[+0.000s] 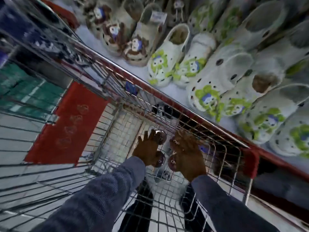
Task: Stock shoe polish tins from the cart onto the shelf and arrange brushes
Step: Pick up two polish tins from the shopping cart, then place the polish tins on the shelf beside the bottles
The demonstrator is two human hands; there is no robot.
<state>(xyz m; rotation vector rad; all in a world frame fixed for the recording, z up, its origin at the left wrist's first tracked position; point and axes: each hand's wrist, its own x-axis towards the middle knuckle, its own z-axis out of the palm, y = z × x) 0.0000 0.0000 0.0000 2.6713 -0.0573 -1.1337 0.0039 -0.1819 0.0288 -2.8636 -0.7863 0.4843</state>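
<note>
Foam clogs on display above a tiled shop floor.

Rows of white clogs with green and blue cartoon charms lie side by side, their toes pointing toward the lower left. Just beyond them lie beige clogs with brown charms, one carrying a paper tag. A red mat printed with faint round outlines lies on the pale tiled floor, with a green patch at the far left edge.

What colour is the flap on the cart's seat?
Red flap, clearest in the head view.
</note>
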